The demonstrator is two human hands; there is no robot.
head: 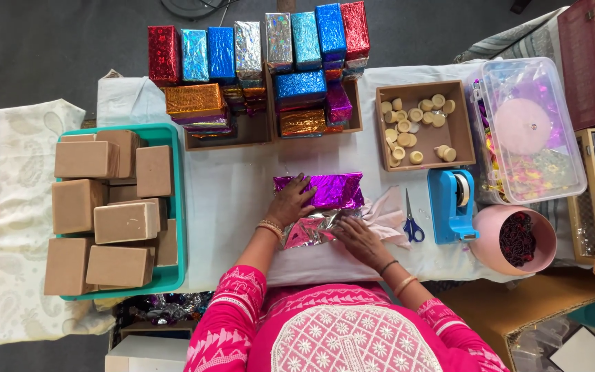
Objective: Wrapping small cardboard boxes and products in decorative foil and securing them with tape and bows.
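Observation:
A box partly wrapped in shiny purple foil paper [330, 190] lies on the white tablecloth [228, 200] in front of me. My left hand [289, 202] rests flat on the left end of the box, pressing the foil down. My right hand [357, 237] pinches the loose silvery-pink flap of foil [309, 231] at the near edge. Blue-handled scissors [412, 222] lie just to the right of that hand, and a blue tape dispenser [452, 204] stands beyond them.
A teal tray [175, 207] of several plain brown boxes sits at left. Foil-wrapped boxes [256, 55] in red, blue, silver and gold are stacked at the back. A brown box of small cream rounds [418, 122], a clear lidded tub [531, 131] and a pink bowl [518, 240] stand at right.

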